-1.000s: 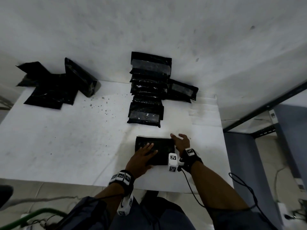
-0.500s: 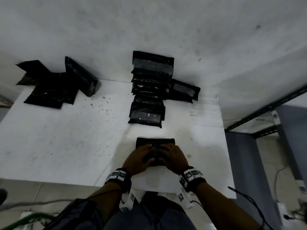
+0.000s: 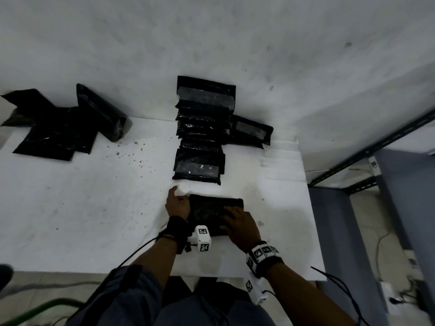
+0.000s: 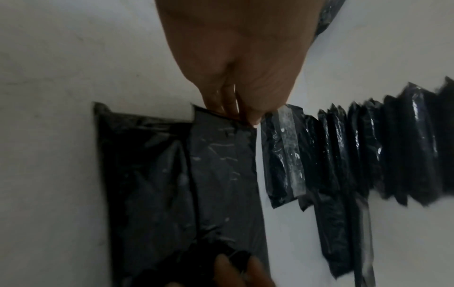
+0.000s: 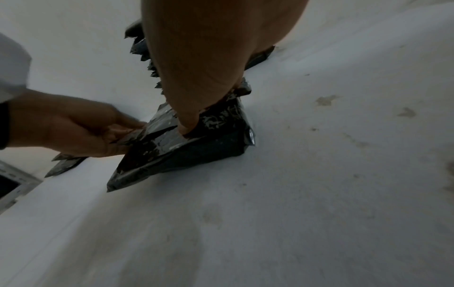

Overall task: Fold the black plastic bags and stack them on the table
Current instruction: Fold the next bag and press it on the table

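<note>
A black plastic bag (image 3: 211,207), partly folded, lies on the white table (image 3: 94,208) near its front edge. My left hand (image 3: 177,203) is at the bag's left end and pinches the edge of the folded flap (image 4: 221,155); the left wrist view shows the fingertips (image 4: 233,110) on that edge. My right hand (image 3: 237,222) lies on the right near part of the bag with its fingers spread, pressing it down. In the right wrist view a fingertip (image 5: 186,122) of that hand pushes into the bag (image 5: 196,147), and my left hand (image 5: 73,128) holds its raised end.
A row of folded black bags (image 3: 202,132) runs from the table's middle to the wall, with one more folded bag (image 3: 250,131) to its right. Unfolded bags (image 3: 63,128) lie at the back left. Dark specks (image 3: 138,158) dot the table. A metal rack (image 3: 353,165) stands to the right.
Half a second ago both hands pressed the middle of the bag. My left hand has since slid to the left end and taken hold of the flap; my right hand shifted slightly right.
</note>
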